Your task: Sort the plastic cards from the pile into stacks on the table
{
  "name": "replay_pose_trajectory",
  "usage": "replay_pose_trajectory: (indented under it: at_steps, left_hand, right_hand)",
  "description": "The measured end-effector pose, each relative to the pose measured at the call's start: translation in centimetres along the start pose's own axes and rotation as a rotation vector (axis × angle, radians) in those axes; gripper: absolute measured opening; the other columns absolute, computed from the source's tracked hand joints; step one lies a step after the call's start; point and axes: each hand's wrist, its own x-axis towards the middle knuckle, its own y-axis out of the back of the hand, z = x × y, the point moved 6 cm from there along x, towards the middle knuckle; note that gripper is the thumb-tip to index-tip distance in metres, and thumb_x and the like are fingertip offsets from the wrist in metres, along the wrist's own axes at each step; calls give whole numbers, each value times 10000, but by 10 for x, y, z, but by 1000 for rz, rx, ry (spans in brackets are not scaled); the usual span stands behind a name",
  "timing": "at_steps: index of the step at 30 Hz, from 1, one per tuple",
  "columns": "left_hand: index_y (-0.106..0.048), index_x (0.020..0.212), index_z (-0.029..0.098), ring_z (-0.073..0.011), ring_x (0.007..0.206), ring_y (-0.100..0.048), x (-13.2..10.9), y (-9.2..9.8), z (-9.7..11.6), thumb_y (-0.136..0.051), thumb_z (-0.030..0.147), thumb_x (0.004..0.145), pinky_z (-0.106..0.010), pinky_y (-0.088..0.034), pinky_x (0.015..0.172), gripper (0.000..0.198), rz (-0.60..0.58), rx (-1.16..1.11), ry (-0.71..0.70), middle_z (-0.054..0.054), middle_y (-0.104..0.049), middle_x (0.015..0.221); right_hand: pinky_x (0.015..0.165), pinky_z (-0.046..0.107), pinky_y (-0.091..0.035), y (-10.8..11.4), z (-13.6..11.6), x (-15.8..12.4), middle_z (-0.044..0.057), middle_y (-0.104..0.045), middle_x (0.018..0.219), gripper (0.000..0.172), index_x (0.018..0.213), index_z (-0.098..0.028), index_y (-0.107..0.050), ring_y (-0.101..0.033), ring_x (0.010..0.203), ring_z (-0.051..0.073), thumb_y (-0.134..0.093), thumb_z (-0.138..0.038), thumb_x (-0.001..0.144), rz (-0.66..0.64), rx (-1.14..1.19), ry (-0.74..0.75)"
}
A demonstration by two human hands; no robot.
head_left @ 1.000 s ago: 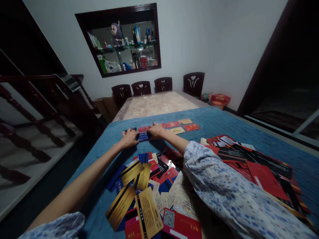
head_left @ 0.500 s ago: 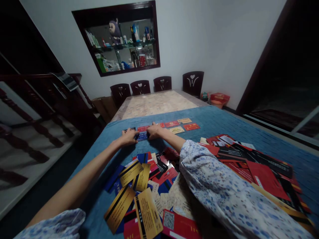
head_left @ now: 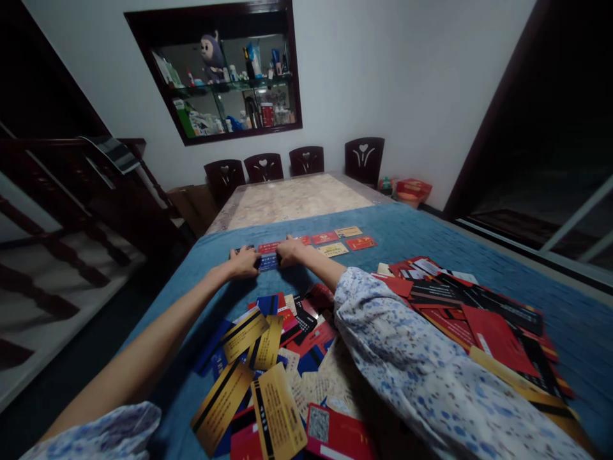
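Both hands reach far out over the blue cloth (head_left: 383, 223). A blue card (head_left: 269, 262) lies between them, my left hand (head_left: 244, 262) at its left edge and my right hand (head_left: 290, 252) at its right edge. Behind it is a red card (head_left: 268, 248); a dark card (head_left: 245, 248) is partly under my left fingers. Rightward in two rows lie a red card (head_left: 324, 237), a cream card (head_left: 334, 250), a tan card (head_left: 348, 232) and another red card (head_left: 361, 243). The fingers of both hands are bent over the cards, their tips partly hidden.
A loose heap of gold, blue, red and black cards (head_left: 279, 409) lies near me. Another pile, mostly red and black (head_left: 498, 338), spreads at the right beside my sleeve. Dark chairs (head_left: 306, 161) stand beyond the table's marble top (head_left: 297, 195).
The whole view has shifted slightly, so everything sits a little further left. Both hands remain at the blue card, with no clear movement against the cards.
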Motion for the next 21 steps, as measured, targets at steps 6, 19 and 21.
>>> replay_pose_trajectory:
  at_steps: [6, 19, 21]
  left_hand:
    - [-671, 1069, 203, -383, 1207, -473, 6, 1, 5, -564, 230, 677, -573, -416, 936, 407, -25, 44, -17, -167, -614, 1216]
    - [-652, 1204, 225, -409, 1269, -424, -2, 9, 1, -589, 300, 682, -611, -337, 997, 530, 113, 44, -23, -172, -617, 1236]
    - [-637, 1225, 238, -408, 1283, -414, -3, 8, 0, -575, 287, 692, -618, -324, 1008, 538, 142, 38, -34, -163, -611, 1258]
  right_hand:
    - [1022, 608, -440, 2, 0, -1, 159, -679, 1246, 408, 1142, -164, -704, -457, 1321, 387, -625, -257, 753, -11, 11, 9]
    - [994, 553, -454, 10, 4, -9, 175, -619, 1336, 438, 1179, -173, -673, -475, 1285, 363, -639, -410, 813, 61, -55, 84]
    - [985, 538, -458, 15, 9, -15, 170, -624, 1330, 447, 1192, -183, -667, -483, 1272, 356, -640, -417, 812, 90, -59, 83]
